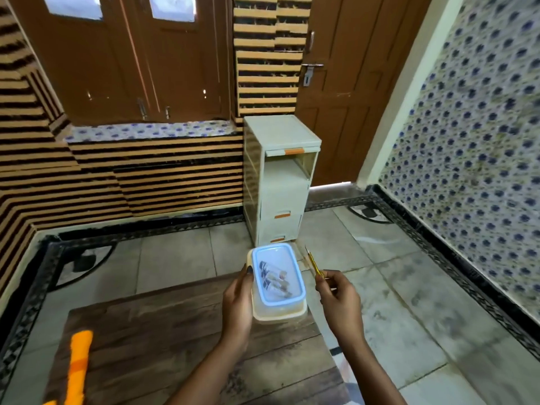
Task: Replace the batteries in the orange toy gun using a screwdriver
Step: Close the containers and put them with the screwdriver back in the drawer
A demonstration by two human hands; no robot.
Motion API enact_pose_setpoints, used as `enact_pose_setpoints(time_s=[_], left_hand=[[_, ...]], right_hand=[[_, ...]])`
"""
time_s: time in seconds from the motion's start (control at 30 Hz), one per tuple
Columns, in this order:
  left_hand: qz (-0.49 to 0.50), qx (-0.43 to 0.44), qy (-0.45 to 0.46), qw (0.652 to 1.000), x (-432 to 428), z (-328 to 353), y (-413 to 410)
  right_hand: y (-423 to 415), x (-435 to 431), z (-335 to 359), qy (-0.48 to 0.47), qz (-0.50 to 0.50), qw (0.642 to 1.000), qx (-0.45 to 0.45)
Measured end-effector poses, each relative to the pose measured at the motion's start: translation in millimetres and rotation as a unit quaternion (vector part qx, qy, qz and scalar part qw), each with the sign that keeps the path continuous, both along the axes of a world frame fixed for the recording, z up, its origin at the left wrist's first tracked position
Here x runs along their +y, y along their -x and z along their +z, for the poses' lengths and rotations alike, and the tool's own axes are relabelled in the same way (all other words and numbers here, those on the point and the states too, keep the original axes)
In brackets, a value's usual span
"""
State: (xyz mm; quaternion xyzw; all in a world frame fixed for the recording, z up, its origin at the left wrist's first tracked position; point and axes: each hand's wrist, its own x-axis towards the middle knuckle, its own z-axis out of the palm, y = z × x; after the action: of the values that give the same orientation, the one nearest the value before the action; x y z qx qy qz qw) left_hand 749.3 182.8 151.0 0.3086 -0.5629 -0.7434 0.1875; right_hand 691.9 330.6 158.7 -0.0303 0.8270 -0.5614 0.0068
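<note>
My left hand (238, 305) grips the left side of a clear plastic box (277, 283) with a blue-rimmed lid, held above the far right corner of the wooden table. Several batteries (274, 277) show through the lid. My right hand (339, 299) holds a thin yellow-handled screwdriver (314, 264), its tip pointing up and away, just right of the box. The orange toy gun (77, 366) lies on the table at the lower left, partly cut off by the frame edge.
The dark wooden table (175, 331) fills the lower middle. A cream plastic drawer unit (279, 182) with orange handles stands on the tiled floor just beyond the box, its top compartment open. A brown door (350, 97) is behind it.
</note>
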Motion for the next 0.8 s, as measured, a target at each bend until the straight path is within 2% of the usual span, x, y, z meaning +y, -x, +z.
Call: enact_pose_setpoints(time_s=[0.23, 0.53, 0.8], left_hand=[[-0.062, -0.003, 0.015, 0.998, 24, 21, 19], [-0.098, -0.008, 0.012, 0.995, 39, 19, 34], [-0.151, -0.011, 0.012, 0.988, 80, 13, 91]], right_hand=[[2, 22, 19, 0.047, -0.066, 0.997, 0.007], [7, 40, 12, 0.056, -0.117, 0.991, -0.007], [50, 84, 11, 0.064, -0.137, 0.988, -0.008]])
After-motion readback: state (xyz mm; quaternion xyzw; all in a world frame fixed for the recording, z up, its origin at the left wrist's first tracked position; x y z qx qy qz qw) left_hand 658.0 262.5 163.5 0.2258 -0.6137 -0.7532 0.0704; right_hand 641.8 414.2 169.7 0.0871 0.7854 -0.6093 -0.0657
